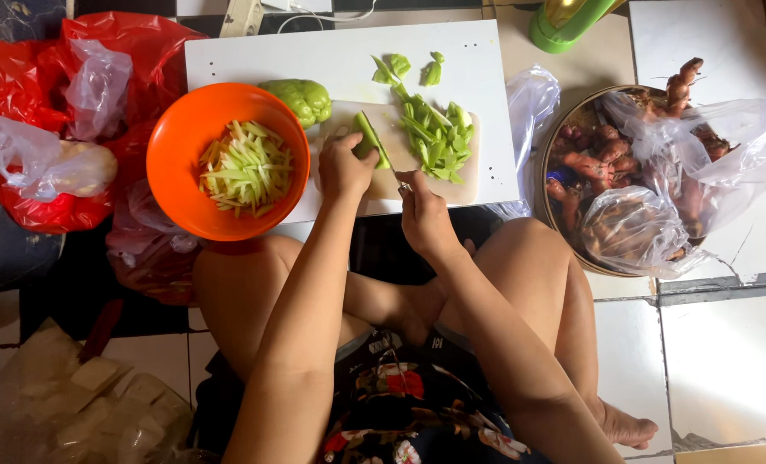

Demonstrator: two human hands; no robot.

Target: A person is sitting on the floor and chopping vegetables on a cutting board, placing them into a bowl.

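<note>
Left grip (342, 165) closed, pinning green strip (370, 140) on cutting board (383, 182); right grip (423, 216) closed around knife (402, 182). Orange bowl (177, 193) beside.

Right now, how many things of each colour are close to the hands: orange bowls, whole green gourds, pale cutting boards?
Orange bowl: 1
Whole green gourd: 1
Pale cutting board: 1
Total: 3

Orange bowl (166, 172) of pale green strips (244, 167), green slices (435, 135) on white board (331, 60), red bags (30, 77)
</note>
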